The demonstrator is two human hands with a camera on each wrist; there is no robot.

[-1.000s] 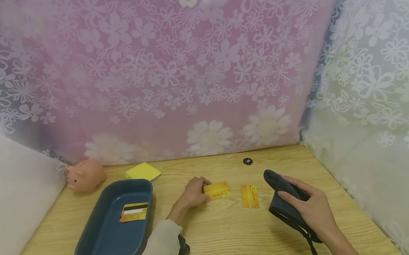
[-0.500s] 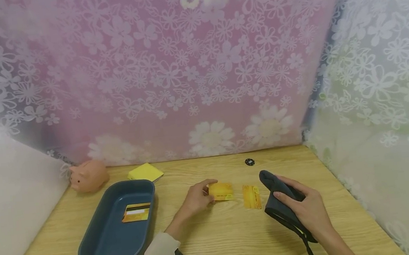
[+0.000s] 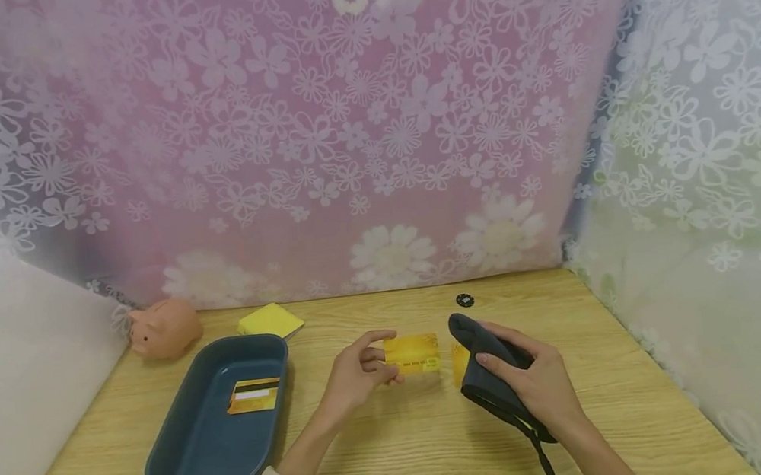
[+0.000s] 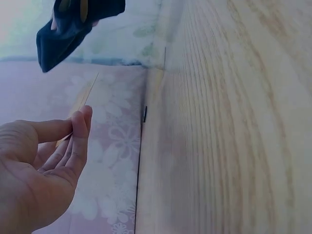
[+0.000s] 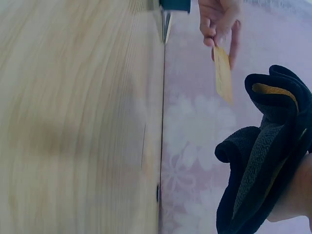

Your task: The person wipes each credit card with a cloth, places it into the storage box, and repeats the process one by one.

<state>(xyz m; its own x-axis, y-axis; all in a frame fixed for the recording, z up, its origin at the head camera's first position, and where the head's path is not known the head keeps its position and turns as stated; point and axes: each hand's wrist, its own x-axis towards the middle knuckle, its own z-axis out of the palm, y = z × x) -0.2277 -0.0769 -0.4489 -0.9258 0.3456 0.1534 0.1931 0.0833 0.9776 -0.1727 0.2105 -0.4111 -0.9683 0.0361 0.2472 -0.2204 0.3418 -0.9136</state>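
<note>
My left hand point(image 3: 351, 374) pinches a gold card point(image 3: 412, 353) by its left edge, between thumb and fingers. Both wrist views show this card raised off the wooden table, edge-on in the left one point(image 4: 87, 92). In my right hand point(image 3: 548, 386) is a dark grey fabric pouch point(image 3: 490, 391) with black edging and a hanging strap. Folded over, it bares a bit of yellow lining in the right wrist view. A second gold card point(image 3: 459, 361) lies on the table, partly hidden behind the pouch.
Left of my hands stands a blue tray point(image 3: 209, 457) with a striped gold card point(image 3: 254, 396) in it. Behind it are a yellow notepad-like block point(image 3: 270, 321) and a pink piggy bank point(image 3: 165, 329). A black poker chip point(image 3: 465, 300) lies near the back curtain point(image 3: 372, 154).
My left hand has lifted the gold card from the table and turned it up. The right hand has moved left with the pouch, which now covers part of the second card.
</note>
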